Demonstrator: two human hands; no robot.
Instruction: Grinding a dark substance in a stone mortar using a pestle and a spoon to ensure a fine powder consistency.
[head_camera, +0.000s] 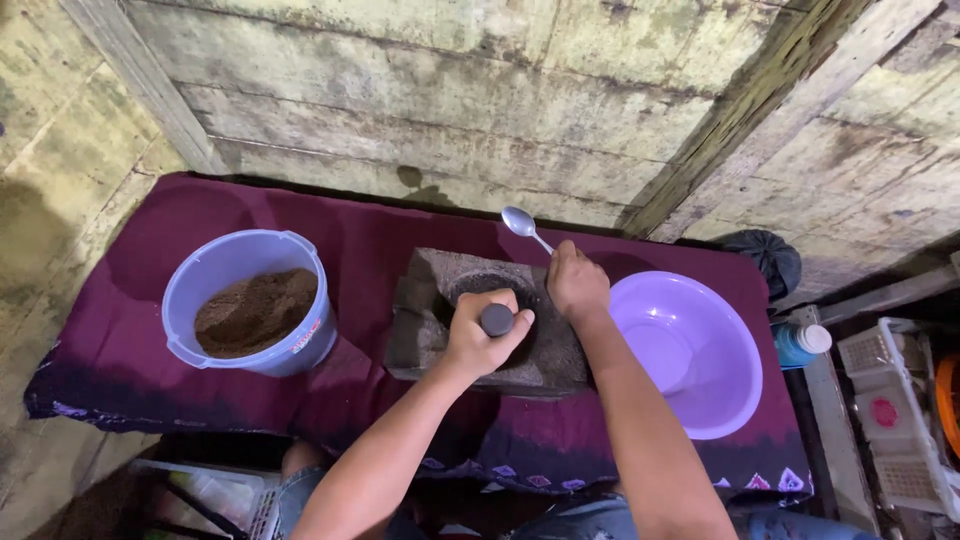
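Gripping a dark pestle (497, 319) over the stone mortar (480, 320), the left hand (480, 338) is fisted; the right hand (576, 281) pinches a spoon (524, 225).

Lilac basin (700, 400), maroon cloth (380, 230) (patterned hem), grey mortar (425, 320).

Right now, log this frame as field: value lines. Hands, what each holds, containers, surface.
left hand: left hand gripping a dark pestle, held in the stone mortar
right hand: right hand holding a metal spoon, bowl end pointing up and away
left of mortar: blue bucket with brown powder inside
right of mortar: purple basin, looks empty
surface: maroon cloth over a low table
backdrop: weathered plank wall
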